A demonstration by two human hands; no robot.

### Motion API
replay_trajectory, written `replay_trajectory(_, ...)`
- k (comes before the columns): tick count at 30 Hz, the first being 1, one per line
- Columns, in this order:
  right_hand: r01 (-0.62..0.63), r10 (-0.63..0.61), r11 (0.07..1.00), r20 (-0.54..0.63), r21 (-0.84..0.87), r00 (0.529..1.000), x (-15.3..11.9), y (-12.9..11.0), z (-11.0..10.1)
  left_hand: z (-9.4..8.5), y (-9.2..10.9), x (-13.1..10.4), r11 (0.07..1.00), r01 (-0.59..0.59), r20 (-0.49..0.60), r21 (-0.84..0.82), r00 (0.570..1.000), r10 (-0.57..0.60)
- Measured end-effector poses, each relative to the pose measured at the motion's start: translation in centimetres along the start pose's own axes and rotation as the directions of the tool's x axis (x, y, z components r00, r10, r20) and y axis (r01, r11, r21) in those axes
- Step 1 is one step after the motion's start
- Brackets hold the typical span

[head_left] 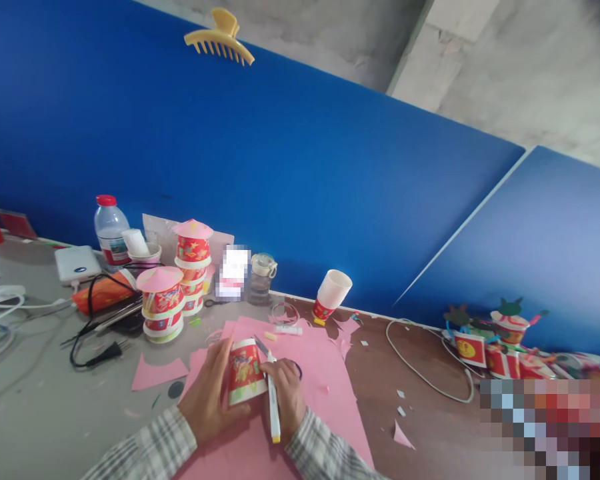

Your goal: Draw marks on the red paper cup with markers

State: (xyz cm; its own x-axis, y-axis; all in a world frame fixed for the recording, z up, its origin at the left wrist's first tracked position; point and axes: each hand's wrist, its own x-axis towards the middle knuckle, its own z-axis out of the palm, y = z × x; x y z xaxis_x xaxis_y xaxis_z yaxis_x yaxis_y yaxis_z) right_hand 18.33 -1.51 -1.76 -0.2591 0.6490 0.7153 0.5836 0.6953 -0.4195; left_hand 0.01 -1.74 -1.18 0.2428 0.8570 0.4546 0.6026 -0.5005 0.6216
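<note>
A red patterned paper cup [246, 372] with white edges lies between my hands, above pink paper [325, 407]. My left hand [213, 393] holds its left side, with the thumb and fingers spread around it. In my right hand [286, 393] is a white marker [274, 410] with a yellow end, pointing down toward me. The right fingertips are close to the cup's right side. Just behind the right hand shows a dark scissor handle [298, 370], partly hidden by the fingers. A white capped tube [289, 330] lies at the paper's far edge.
Decorated cup towers [163, 300] with pink roofs stand at the left, near a bottle [111, 230], cables and a black plug [105, 353]. Behind are a glass jar [261, 280] and white cup [335, 288]. More cup crafts [503, 353] sit at the right, beside a white cable [430, 380].
</note>
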Motion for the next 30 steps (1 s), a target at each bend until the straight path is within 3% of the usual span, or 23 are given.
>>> replay_trajectory(5, 0.027, -0.027, 1.0, 0.016, -0.007, 1.0, -0.1, -0.2, -0.1, 0.4, -0.4, -0.1, 0.999, 0.014, 0.0, 0.044, 1.0, -0.014)
replay_trajectory(11, 0.028, -0.029, 1.0, 0.053, 0.003, 0.998, -0.2, -0.5, -0.2, 0.8, -0.3, 0.1, 0.997, 0.001, -0.105, 0.082, 0.994, 0.008)
replay_trajectory(16, 0.054, -0.052, 0.997, 0.042, -0.054, 0.998, -0.1, -0.8, -0.7, 0.7, -0.2, -0.1, 0.993, -0.007, -0.079, 0.117, 0.997, 0.017)
replay_trajectory(21, 0.175, -0.153, 0.975, 0.153, -0.139, 0.976, 0.0, -1.3, -1.8, 1.1, -0.1, -0.4, 0.981, 0.027, -0.09, 0.192, 0.996, -0.01)
replay_trajectory(24, 0.18, -0.156, 0.977, 0.194, -0.113, 0.968, -0.1, -1.6, -1.9, 1.3, -0.2, -0.3, 0.985, 0.024, -0.083, 0.173, 0.996, -0.01)
replay_trajectory(28, 0.099, -0.1, 0.995, 0.043, 0.022, 0.994, -0.4, -1.6, -1.4, 1.4, -0.3, -0.2, 0.993, 0.011, -0.1, 0.122, 0.995, 0.001)
replay_trajectory(30, 0.001, 0.006, 0.993, -0.056, 0.121, 0.998, -0.5, -1.3, -1.1, 1.4, -0.3, -0.2, 0.996, 0.005, -0.083, 0.094, 0.997, 0.003)
